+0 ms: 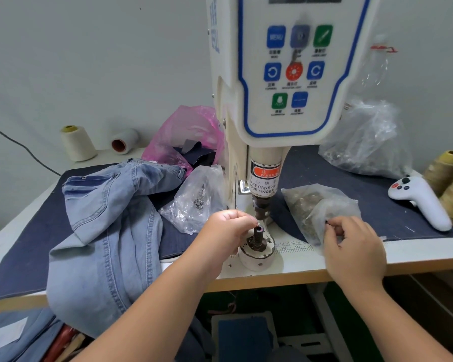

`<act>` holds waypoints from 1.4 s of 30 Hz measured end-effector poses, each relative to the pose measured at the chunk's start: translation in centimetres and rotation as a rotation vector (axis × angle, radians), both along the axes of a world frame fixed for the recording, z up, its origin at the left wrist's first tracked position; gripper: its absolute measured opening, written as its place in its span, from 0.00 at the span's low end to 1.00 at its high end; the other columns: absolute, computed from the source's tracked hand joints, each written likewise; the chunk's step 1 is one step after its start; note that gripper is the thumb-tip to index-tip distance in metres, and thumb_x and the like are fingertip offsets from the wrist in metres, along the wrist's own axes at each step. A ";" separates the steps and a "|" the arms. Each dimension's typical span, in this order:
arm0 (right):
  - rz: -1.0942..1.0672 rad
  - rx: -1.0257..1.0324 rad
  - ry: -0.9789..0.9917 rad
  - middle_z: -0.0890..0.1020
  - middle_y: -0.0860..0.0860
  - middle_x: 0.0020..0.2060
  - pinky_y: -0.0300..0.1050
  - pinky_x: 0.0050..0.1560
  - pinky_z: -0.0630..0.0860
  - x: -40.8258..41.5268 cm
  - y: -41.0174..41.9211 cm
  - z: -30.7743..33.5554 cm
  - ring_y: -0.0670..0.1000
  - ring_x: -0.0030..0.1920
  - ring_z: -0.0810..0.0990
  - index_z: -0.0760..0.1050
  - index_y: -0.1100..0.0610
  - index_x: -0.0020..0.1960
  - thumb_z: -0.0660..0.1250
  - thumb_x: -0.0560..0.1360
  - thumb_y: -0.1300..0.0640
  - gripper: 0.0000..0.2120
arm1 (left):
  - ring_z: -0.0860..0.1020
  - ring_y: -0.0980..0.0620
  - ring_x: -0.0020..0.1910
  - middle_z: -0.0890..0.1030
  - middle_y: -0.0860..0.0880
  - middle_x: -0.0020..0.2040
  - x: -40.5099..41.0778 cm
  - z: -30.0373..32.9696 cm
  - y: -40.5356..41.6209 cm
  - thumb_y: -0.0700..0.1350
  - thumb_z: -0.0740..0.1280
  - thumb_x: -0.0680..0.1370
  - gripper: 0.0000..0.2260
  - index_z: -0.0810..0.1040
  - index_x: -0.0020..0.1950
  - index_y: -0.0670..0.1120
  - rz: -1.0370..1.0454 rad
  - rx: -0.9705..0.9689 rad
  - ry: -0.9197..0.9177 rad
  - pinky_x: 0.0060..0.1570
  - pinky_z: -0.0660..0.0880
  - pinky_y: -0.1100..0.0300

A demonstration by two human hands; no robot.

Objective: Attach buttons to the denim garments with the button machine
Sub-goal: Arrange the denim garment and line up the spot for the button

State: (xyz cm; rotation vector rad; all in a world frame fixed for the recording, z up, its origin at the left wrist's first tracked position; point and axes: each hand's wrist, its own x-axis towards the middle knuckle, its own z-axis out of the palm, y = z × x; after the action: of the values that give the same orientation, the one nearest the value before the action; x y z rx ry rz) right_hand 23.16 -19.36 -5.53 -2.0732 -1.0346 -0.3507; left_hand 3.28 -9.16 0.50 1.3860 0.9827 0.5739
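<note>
Loading step: left hand [226, 232] pinches a rivet [257, 223] above the lower die [258, 235]; right hand [351, 246], right of the die, pinches a button [328, 222] from its bag [322, 207]. Next, seat both precisely.

Two bare forearms enter from the lower edge of the frame, one from lower centre-left and one from lower right. No sleeves, gloves, rings or watch show on them. The left hand [226, 231] and right hand [353, 246] have short, unpainted nails where visible.
</note>
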 end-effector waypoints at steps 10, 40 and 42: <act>0.002 0.014 -0.012 0.77 0.49 0.36 0.53 0.39 0.73 0.1 0.1 -0.3 0.52 0.39 0.73 0.78 0.57 0.41 0.70 0.75 0.62 0.04 | 0.67 0.59 0.22 0.73 0.56 0.25 0.0 -0.1 0.1 0.41 0.68 0.78 0.06 0.80 0.42 0.48 -0.015 0.000 -0.007 0.33 0.66 0.61; 0.501 0.229 0.710 0.83 0.39 0.40 0.28 0.39 0.75 -9.7 0.7 4.3 0.38 0.41 0.81 0.81 0.45 0.43 0.72 0.75 0.57 0.07 | 0.76 0.51 0.38 0.81 0.47 0.37 -1.0 0.4 -0.7 0.45 0.68 0.71 0.04 0.82 0.39 0.53 -0.009 0.240 -0.010 0.45 0.75 0.51; 0.487 0.213 0.708 0.83 0.38 0.40 0.28 0.38 0.75 -10.2 1.3 4.3 0.38 0.42 0.81 0.80 0.44 0.43 0.71 0.75 0.56 0.06 | 0.77 0.47 0.39 0.82 0.40 0.41 -1.0 0.7 -1.2 0.48 0.67 0.69 0.06 0.82 0.42 0.50 -0.032 0.267 -0.003 0.45 0.76 0.48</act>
State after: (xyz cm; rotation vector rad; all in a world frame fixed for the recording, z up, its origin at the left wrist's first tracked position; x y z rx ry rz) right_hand 13.00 -18.02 -1.27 -1.4975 -0.9535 0.4726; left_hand 2.26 -10.31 1.21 1.6328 0.9028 0.7022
